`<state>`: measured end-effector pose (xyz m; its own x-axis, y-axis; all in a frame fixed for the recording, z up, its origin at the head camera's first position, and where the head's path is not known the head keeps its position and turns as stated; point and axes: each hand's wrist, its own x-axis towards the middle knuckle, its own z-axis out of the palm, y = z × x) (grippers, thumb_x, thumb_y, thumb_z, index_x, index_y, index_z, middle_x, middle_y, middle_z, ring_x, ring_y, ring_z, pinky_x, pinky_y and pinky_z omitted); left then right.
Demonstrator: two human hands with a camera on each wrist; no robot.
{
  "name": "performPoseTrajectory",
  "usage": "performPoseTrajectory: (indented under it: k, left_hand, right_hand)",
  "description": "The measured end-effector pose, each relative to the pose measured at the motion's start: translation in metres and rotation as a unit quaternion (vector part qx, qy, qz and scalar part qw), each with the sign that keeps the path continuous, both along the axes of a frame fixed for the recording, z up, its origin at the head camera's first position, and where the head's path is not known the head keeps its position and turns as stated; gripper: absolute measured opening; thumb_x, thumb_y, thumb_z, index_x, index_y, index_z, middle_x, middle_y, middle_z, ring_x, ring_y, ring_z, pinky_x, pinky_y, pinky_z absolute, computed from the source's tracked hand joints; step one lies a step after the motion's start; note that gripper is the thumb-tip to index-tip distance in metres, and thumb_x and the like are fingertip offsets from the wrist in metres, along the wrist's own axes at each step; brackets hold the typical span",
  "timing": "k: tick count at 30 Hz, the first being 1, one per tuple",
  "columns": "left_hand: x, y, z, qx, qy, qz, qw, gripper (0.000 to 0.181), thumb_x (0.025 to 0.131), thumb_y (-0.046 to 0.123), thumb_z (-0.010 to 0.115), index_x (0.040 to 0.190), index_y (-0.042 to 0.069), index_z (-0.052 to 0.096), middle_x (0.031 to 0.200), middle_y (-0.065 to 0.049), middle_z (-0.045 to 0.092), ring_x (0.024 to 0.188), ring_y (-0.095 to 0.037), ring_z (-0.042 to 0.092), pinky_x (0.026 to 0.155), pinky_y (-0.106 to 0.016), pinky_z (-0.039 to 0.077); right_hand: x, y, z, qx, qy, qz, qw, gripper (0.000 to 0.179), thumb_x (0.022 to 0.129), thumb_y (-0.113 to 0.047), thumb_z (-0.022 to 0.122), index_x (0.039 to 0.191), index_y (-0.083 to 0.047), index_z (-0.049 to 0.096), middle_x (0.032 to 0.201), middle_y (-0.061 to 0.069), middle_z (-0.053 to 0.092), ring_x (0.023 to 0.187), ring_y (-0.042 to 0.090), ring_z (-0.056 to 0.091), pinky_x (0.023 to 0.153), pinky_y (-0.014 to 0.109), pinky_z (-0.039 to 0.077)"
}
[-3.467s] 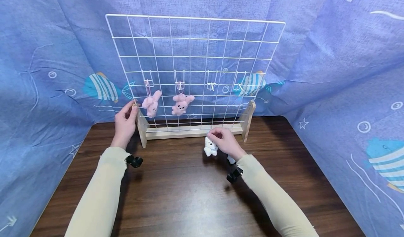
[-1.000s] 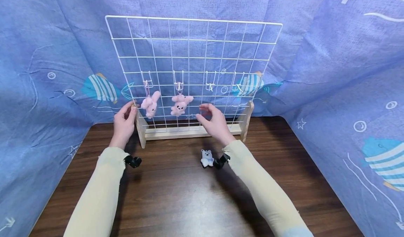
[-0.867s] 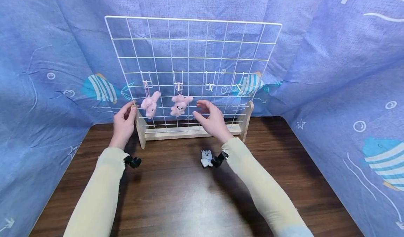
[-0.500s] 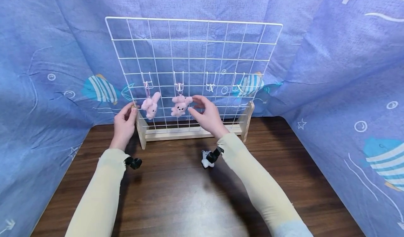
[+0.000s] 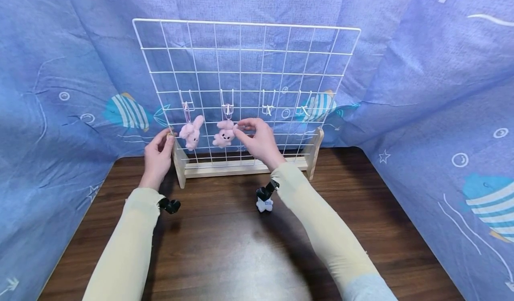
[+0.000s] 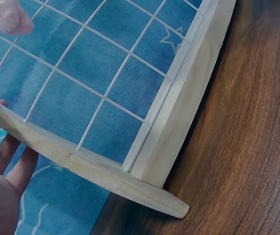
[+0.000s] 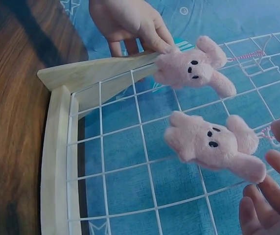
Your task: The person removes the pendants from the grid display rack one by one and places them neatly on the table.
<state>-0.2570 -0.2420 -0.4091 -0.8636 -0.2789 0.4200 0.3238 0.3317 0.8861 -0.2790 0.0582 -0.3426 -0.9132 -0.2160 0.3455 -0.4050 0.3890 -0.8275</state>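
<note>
Bunny (image 5: 223,136) touches right hand (image 5: 259,142); other bunny (image 5: 191,134) near left hand (image 5: 157,159).

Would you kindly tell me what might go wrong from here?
First, the right hand is at an ear of the nearer pink plush; a tug might slip its chain off the hook. Second, a tug could rock the wire grid, though the left hand grips its wooden end piece. Third, the black wrist camera partly hides the white plush on the table, and might knock it.
</note>
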Motion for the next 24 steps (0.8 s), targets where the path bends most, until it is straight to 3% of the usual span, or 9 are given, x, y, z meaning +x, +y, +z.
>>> performPoseTrajectory:
  k: [6, 12, 24]
  left_hand:
    - [0.005, 0.002, 0.006, -0.006, -0.013, -0.002, 0.9999, 0.038, 0.11, 0.013, 0.056, 0.144, -0.004, 0.06, 0.131, -0.029, 0.068, 0.1, 0.004, 0.061, 0.083, -0.012, 0.045]
    - [0.004, 0.002, 0.007, -0.008, -0.008, -0.008, 0.9999, 0.038, 0.11, 0.012, 0.055, 0.143, -0.006, 0.059, 0.132, -0.035, 0.064, 0.099, 0.004, 0.061, 0.083, -0.011, 0.045]
    - [0.006, 0.003, 0.009, -0.005, -0.01, -0.004, 0.9999, 0.038, 0.109, 0.012, 0.056, 0.143, -0.005, 0.06, 0.132, -0.034, 0.065, 0.097, 0.001, 0.061, 0.081, -0.012, 0.045]
  right_hand:
    - [-0.003, -0.002, 0.002, -0.001, -0.002, 0.003, 1.0, 0.037, 0.1, -0.026, 0.072, 0.13, -0.004, 0.069, 0.13, 0.011, 0.07, 0.119, 0.023, 0.066, 0.101, 0.042, 0.055]
    - [-0.003, -0.004, 0.004, -0.003, -0.017, 0.009, 0.9998, 0.043, 0.101, -0.029, 0.07, 0.135, -0.004, 0.067, 0.132, 0.011, 0.071, 0.114, 0.023, 0.07, 0.097, 0.037, 0.056]
    - [-0.006, -0.013, 0.007, -0.019, -0.045, 0.041, 0.998, 0.044, 0.098, -0.028, 0.076, 0.136, -0.008, 0.067, 0.129, 0.006, 0.073, 0.115, 0.017, 0.067, 0.095, 0.033, 0.056]
